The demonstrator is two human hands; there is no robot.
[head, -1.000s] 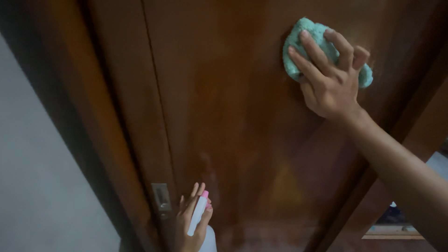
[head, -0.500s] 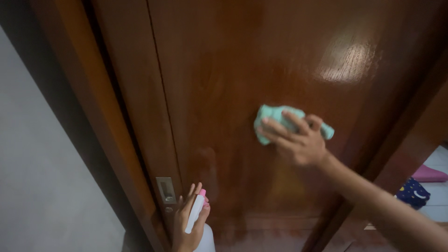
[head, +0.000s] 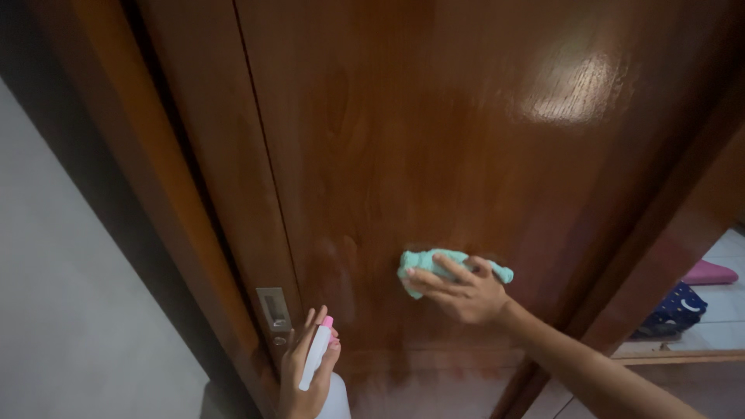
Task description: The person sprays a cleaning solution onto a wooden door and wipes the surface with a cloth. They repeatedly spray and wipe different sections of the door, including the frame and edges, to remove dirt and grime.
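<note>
A glossy brown wooden door [head: 434, 140] fills most of the view. My right hand [head: 462, 291] presses a crumpled teal cloth [head: 423, 264] flat against the lower part of the door. My left hand [head: 306, 372] holds a white spray bottle with a pink nozzle [head: 317, 358] at the bottom edge, just beside the door's edge. The bottle's body is partly cut off by the frame.
A metal latch plate [head: 273, 309] sits in the door's edge near my left hand. A grey wall [head: 70, 295] lies to the left of the door frame. At the right, a pink item [head: 708, 273] and dark patterned fabric [head: 675, 306] lie on a tiled floor.
My right hand has wiped the cloth down the door, from the upper right to the lower middle. My left hand with the bottle has barely moved.
</note>
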